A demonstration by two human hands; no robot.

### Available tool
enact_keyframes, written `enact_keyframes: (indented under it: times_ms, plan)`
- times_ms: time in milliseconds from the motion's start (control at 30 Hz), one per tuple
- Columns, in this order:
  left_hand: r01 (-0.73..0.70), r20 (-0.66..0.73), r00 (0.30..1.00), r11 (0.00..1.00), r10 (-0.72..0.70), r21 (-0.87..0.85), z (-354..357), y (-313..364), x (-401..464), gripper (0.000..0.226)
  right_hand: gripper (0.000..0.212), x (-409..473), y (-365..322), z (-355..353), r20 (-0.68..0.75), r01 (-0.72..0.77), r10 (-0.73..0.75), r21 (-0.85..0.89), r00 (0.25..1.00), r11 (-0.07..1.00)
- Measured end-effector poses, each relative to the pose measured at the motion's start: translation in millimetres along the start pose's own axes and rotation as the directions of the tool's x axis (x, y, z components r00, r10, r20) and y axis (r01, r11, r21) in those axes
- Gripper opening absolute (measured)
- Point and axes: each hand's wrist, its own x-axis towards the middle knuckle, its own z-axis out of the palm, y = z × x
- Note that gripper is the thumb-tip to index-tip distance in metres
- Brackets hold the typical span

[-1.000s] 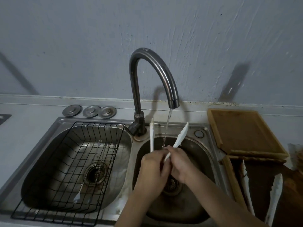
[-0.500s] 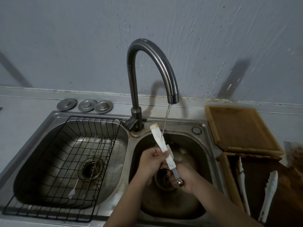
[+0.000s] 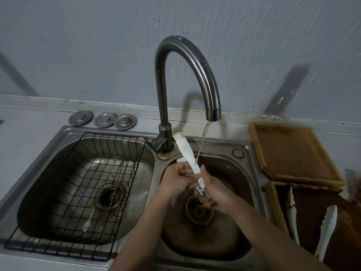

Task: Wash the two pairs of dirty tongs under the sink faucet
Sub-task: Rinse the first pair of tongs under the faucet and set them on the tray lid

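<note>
A pair of white tongs (image 3: 186, 153), arms pressed together and tip stained brown, slants up to the left over the right sink basin (image 3: 242, 173). My left hand (image 3: 176, 180) pinches them at mid-length. My right hand (image 3: 214, 192) grips their hinge end lower down. A thin stream from the dark curved faucet (image 3: 197, 67) lands on the tongs just above my fingers. The second pair of white tongs (image 3: 326, 229) lies spread apart on a brown wooden tray (image 3: 277, 208) to the right of the sink.
A black wire rack (image 3: 82, 192) sits in the left basin with two long forks (image 3: 109, 184) on it. Three round metal drain covers (image 3: 103, 119) lie on the counter behind. Another wooden tray (image 3: 293, 151) lies upside down at the right rear. The wall stands close behind the faucet.
The tongs went from spread wide with tips up to pressed together and tilted left. My right hand slid down to the hinge end. The stream now hits the tongs' middle.
</note>
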Motion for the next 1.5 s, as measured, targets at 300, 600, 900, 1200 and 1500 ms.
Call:
enact_keyframes:
  times_ms: [300, 600, 900, 1200, 1500]
  plan:
    - [-0.242, 0.031, 0.97, 0.959, 0.24, 0.149, -7, 3, -2, 0.06, 0.064, 14, -11, 5, 0.055, 0.065, -0.077, 0.19, 0.996, 0.98]
    - [-0.218, -0.03, 0.975, 0.972, 0.221, 0.086, -1, 9, -4, 0.022, 0.056, 12, -11, 5, 0.088, 0.146, -0.171, 0.234, 0.981, 0.961]
    - [-0.037, -0.11, 0.991, 0.933, 0.081, 0.359, 6, -13, -10, 0.053, 0.067, -17, 24, -15, -0.021, 0.275, -0.311, -0.411, 0.95, 0.869]
    - [-0.598, 0.464, 0.65, 0.029, 0.602, 0.801, -9, -71, -15, 0.041, 0.046, -43, 36, -36, -0.038, 0.127, -0.168, -0.503, 0.985, 0.855]
    - [-0.249, 0.14, 0.916, 0.258, 0.377, 0.934, -19, -64, -2, 0.053, 0.033, -44, 45, -32, -0.066, 0.179, -0.255, -0.546, 0.965, 0.819]
